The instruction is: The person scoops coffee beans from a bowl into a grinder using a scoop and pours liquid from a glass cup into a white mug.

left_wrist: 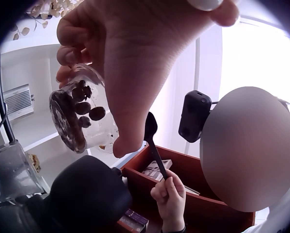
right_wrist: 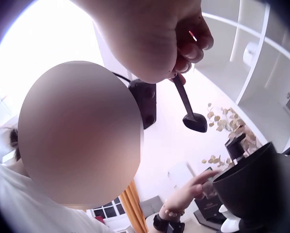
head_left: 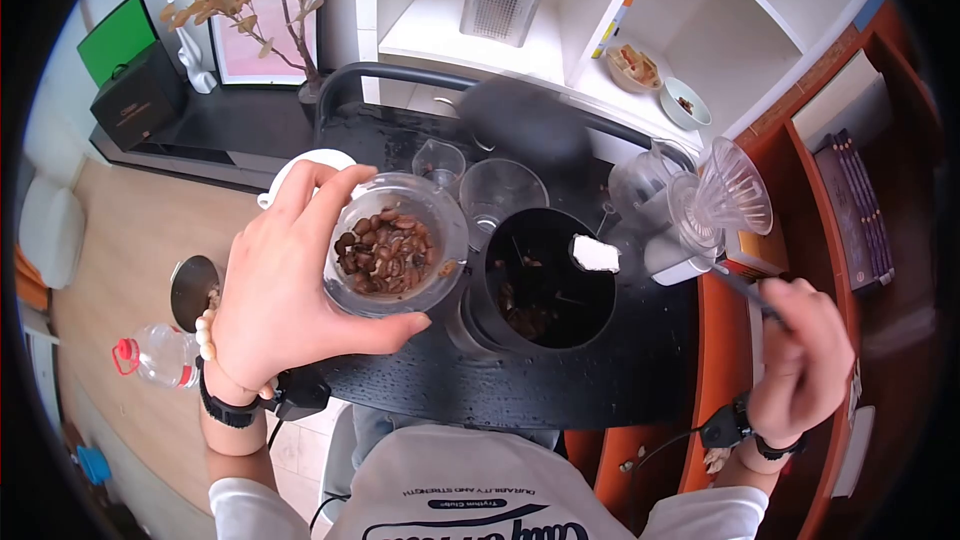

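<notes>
My left hand point(head_left: 285, 275) grips a clear glass cup point(head_left: 452, 230) from the side, thumb and fingers around it. Brown coffee beans point(head_left: 385, 255) lie inside; the left wrist view shows the cup tilted, with several beans against its wall. Right of the cup stands a tall black canister point(head_left: 550, 315), its wide mouth upward, with some beans low inside and a white patch near its rim. Off to the right, my right hand point(head_left: 805, 365) pinches the handle of a black spoon point(right_wrist: 195, 122), raised in the air. The spoon's bowl is blurred in the head view.
On the wet black table point(head_left: 600, 390) stand a small glass pitcher point(head_left: 438, 162), an empty-looking glass point(head_left: 505, 190) and a ribbed clear dripper point(head_left: 735, 190). White shelves point(head_left: 470, 40) rise behind; an orange-brown cabinet point(head_left: 720, 380) borders the right. A bottle point(head_left: 168, 355) is at left.
</notes>
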A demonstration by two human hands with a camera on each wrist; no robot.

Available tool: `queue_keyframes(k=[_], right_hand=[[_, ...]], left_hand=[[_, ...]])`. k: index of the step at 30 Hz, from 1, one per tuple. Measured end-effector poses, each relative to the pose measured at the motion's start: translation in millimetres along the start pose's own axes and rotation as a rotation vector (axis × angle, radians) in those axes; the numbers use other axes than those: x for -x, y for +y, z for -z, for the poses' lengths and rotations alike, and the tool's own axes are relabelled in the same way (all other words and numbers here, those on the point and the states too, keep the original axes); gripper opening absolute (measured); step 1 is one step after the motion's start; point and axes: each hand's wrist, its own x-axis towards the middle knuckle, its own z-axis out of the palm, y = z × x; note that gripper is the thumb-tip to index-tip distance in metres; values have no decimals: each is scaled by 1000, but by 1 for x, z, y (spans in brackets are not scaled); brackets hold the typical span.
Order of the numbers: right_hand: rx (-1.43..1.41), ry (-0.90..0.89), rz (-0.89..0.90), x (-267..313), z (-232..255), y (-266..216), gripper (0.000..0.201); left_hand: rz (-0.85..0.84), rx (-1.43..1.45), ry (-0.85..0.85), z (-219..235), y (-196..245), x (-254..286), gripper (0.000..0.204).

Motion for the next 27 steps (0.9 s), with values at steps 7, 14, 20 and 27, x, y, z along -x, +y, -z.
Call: queue_keyframes(k=[7,14,20,27], right_hand=[[-80,25,-820,126,28,21,28],[-410,-131,-1237,210,-37,23,25],[318,-461,-795,190,-60,32,27],[138,-435,-426,95,-36,23,45]], left_hand=[[148,-114,-176,-39,-26,24,80],[107,-132,-173,-79,-33,29,81],[96,-231,-194,-100,-37,21,85],[105,-261,-272,-94,-37,22,90]])
